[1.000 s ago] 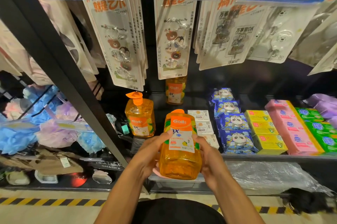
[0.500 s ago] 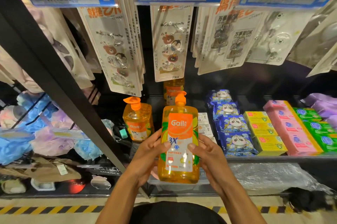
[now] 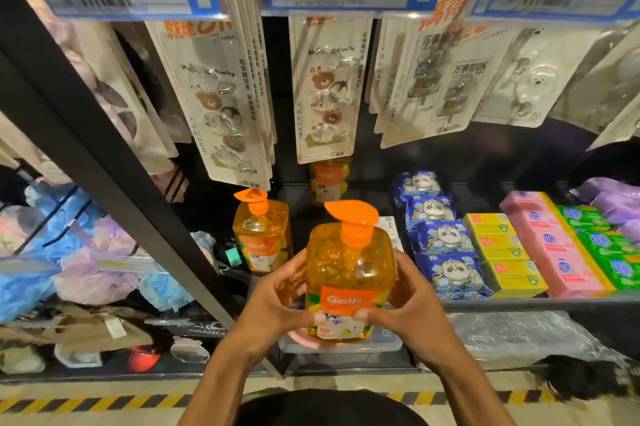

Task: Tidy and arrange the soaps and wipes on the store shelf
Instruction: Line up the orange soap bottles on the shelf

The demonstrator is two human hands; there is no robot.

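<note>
While the soap bottle (image 3: 349, 273) is held out in front of the shelf edge (image 3: 519, 302), it's gripped from both sides: left hand (image 3: 277, 301) wrapped on its left face, right hand (image 3: 412, 301) on its right, fingers curled round it, thumbs pressed on the front label. Bottle is off the shelf, not yet set down. Long axis approx upright, top tipped toward the camera, orange pump nozzle pointed up-left in view

Key relation: a gap on the shelf is seen straight ahead of the bottle, betw the second bottle (image 3: 261, 235) on the left and the white boxes (image 3: 389, 228) on the right. A third bottle (image 3: 329, 179) is seen at the back of the same lane. Neither hand is nearer, bottle is centred betw both, so a straight push fwd with label facing out is prob what's needed

Obstructions: hook cards (image 3: 325, 89) are hung low over the lane, bottom edges near the third bottle's top, so the pump could be snagged if the bottle is lifted high. Second bottle sits just beside the gap and could be knocked by the left hand. White boxes are partly hidden behind the held bottle, so clearance on that side can't be judged

Further right, panda wipes (image 3: 446, 252), yellow boxes (image 3: 502, 252), pink bars (image 3: 550, 245) and green packs (image 3: 602, 242) are laid in rows, clear of the lane. Black post (image 3: 104, 148) at left, bath sponges (image 3: 69, 235) beyond it
</note>
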